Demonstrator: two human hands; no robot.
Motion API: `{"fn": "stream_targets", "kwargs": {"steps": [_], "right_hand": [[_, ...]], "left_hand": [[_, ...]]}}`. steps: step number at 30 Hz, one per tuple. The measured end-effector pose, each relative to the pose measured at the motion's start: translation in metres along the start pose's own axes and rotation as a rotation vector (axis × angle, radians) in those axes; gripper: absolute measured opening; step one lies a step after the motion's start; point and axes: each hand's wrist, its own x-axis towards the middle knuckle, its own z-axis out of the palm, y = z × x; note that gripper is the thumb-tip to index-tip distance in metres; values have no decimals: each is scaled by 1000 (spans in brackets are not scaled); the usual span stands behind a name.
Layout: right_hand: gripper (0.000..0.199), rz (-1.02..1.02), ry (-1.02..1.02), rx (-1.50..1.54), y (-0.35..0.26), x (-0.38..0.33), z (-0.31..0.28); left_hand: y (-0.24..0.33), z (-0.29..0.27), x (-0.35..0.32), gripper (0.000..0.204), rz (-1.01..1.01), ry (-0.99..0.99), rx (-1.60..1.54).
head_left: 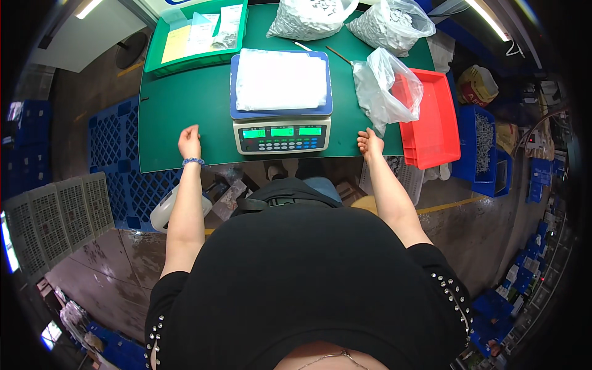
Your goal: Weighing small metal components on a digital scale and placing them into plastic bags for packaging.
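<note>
My left hand point(189, 143), a blue bead bracelet at its wrist, rests at the near left edge of the green table with its fingers curled in and nothing visible in them. Across from it, my right hand point(370, 144) lies palm up at the table edge, its fingers loosely bent and a little apart, holding nothing. Between the hands stands a counting scale point(282, 137) with lit green displays. A stack of clear-white plastic bags point(281, 80) lies flat on its blue pan. Closest to my right hand is a partly filled clear plastic bag point(381, 92), leaning on a red bin point(435, 126).
Two clear bags of small white-grey parts point(308, 21) point(391, 28) stand at the back. A green tray point(200, 58) with papers sits back left. A pen point(303, 46) and a thin brown stick point(338, 55) lie behind the scale. Blue bins point(484, 145) stand beyond the red bin.
</note>
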Motion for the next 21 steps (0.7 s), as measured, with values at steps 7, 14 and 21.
{"fn": "stream_targets", "kwargs": {"steps": [7,14,21], "right_hand": [[34,-21,13,-4,-1,-1,1],[33,3,8,9,-1,-1,0],[33,17,-12,18,-2,-1,-1]], "left_hand": [[115,45,-28,30,454,-151,126],[157,73,-50,40,493,-157,610],[154,72,-46,40,456,-155,592]]}}
